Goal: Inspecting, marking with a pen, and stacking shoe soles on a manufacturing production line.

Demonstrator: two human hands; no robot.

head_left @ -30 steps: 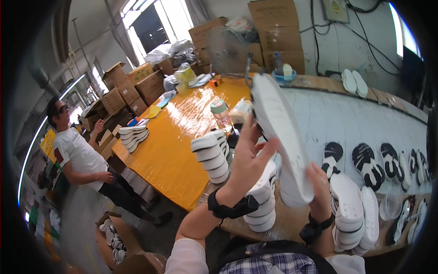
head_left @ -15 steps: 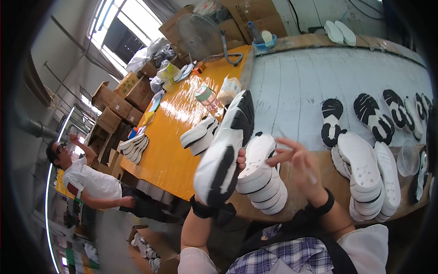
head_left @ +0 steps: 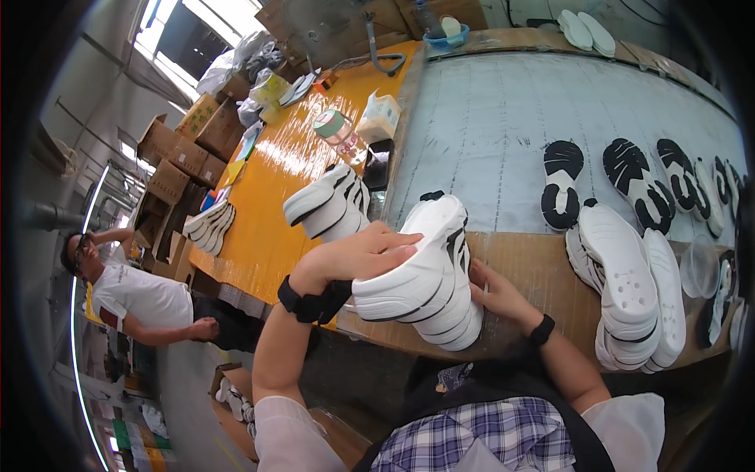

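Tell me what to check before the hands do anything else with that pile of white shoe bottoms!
1. Left hand lies flat on the top sole of the stack of white soles: ok.
2. Right hand steadies the stack's right side: ok.
3. Stack sits fully on the brown table edge: cannot tell, its near end is right at the edge.
4. Soles in the stack line up: not ok, they fan out.
5. Second pile of white soles to the right stands apart: ok.
6. Person in a white shirt at the left is away from the stack: ok.
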